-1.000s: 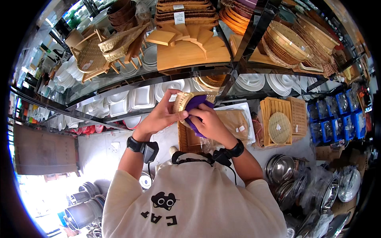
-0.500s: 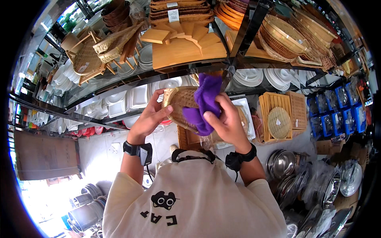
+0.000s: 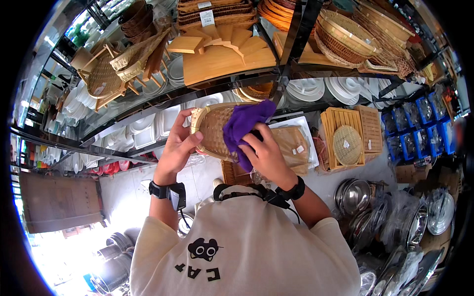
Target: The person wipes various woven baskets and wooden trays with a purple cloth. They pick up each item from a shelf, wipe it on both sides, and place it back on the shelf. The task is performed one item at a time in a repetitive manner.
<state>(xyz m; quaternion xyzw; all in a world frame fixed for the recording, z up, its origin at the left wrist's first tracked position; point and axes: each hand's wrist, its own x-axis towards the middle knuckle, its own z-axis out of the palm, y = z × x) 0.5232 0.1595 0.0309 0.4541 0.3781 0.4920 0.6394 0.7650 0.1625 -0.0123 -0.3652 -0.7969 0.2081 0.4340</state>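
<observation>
A woven bamboo basket [image 3: 215,123] is held up in front of me, tilted so that its inside shows. My left hand [image 3: 175,145] grips its pale left rim, thumb on the near side and fingers behind. A purple cloth [image 3: 242,127] lies bunched over the right part of the basket and hides that end. My right hand [image 3: 264,153] is closed on the cloth and presses it to the weave, with its fingertips partly sunk in the folds.
Beyond my hands runs a glass shelf holding a wooden board [image 3: 229,61], wicker trays [image 3: 217,15] and round baskets [image 3: 345,37]. White plates [image 3: 306,89] fill the shelf below. To the right are bamboo crates [image 3: 340,133], blue bins [image 3: 419,123] and metal pans [image 3: 353,195].
My right hand has moved down and a little left with the purple cloth, now with its back turned up. The basket has shifted slightly left, still in my left hand.
</observation>
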